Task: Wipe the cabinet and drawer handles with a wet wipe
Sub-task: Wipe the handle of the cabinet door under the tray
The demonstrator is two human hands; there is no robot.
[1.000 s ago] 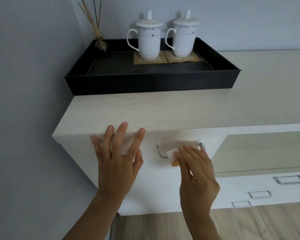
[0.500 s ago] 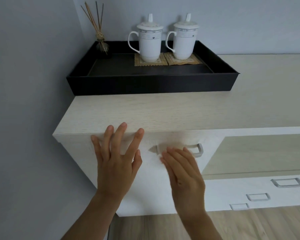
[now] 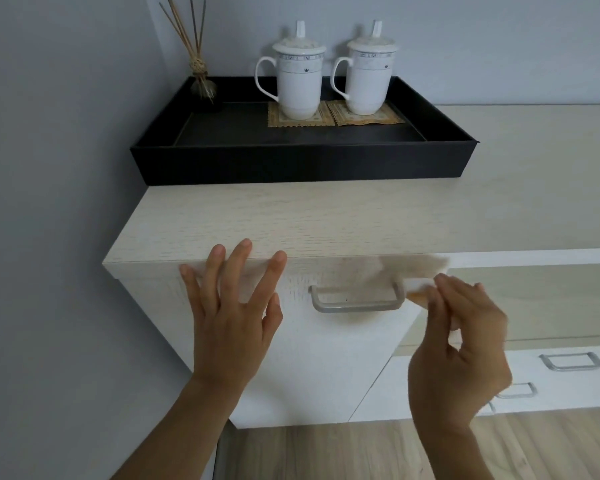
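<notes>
A silver bar handle (image 3: 357, 303) sits near the top of the pale cabinet door (image 3: 326, 362). My left hand (image 3: 234, 317) lies flat with spread fingers on the door's upper left, fingertips reaching the top edge. My right hand (image 3: 461, 351) is just right of the handle, fingers pinched on a white wet wipe (image 3: 416, 270) that is blurred and trails up to the left over the handle's right end. The handle itself is fully uncovered. Lower right, silver drawer handles (image 3: 570, 362) show on white drawer fronts.
A black tray (image 3: 291, 164) stands on the cabinet top with two lidded white mugs (image 3: 297, 81) on coasters and a reed diffuser (image 3: 201, 81). A grey wall closes the left side. Wooden floor lies below.
My right hand with the wipe swept left along the handle, then moved off its right end and lifted away. My left hand stayed flat on the door.
</notes>
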